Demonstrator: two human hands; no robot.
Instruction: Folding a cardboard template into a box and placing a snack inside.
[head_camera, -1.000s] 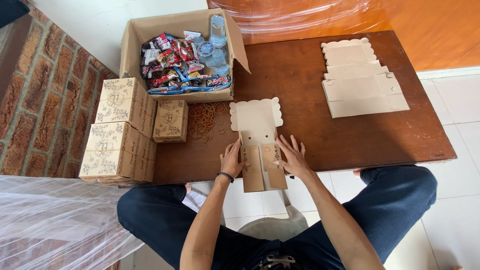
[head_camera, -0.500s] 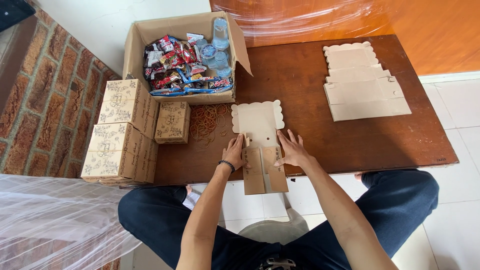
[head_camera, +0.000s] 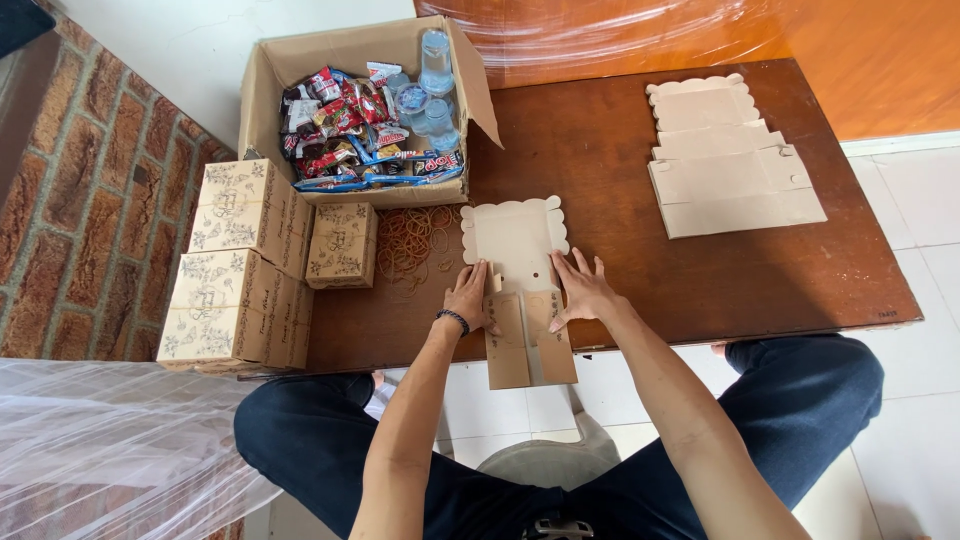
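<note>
A flat, unfolded cardboard box blank (head_camera: 516, 240) with a scalloped top edge lies on the brown wooden table (head_camera: 620, 290), its lower flaps overhanging the near edge. My left hand (head_camera: 468, 296), with a dark band at the wrist, presses on the blank's left side flap. On the right side flap rests my right hand (head_camera: 580, 290), fingers spread. Both side flaps are folded inward over the lower part of the blank.
A stack of flat blanks (head_camera: 728, 160) lies at the table's far right. An open carton (head_camera: 362, 110) holds snack packets and water cups. Several folded patterned boxes (head_camera: 245, 265) stand at the left, with loose rubber bands (head_camera: 412, 245) beside them. A brick wall runs along the left.
Both hands have shifted a little on the blank while the side flaps stay folded in. The camera view moved slightly.
</note>
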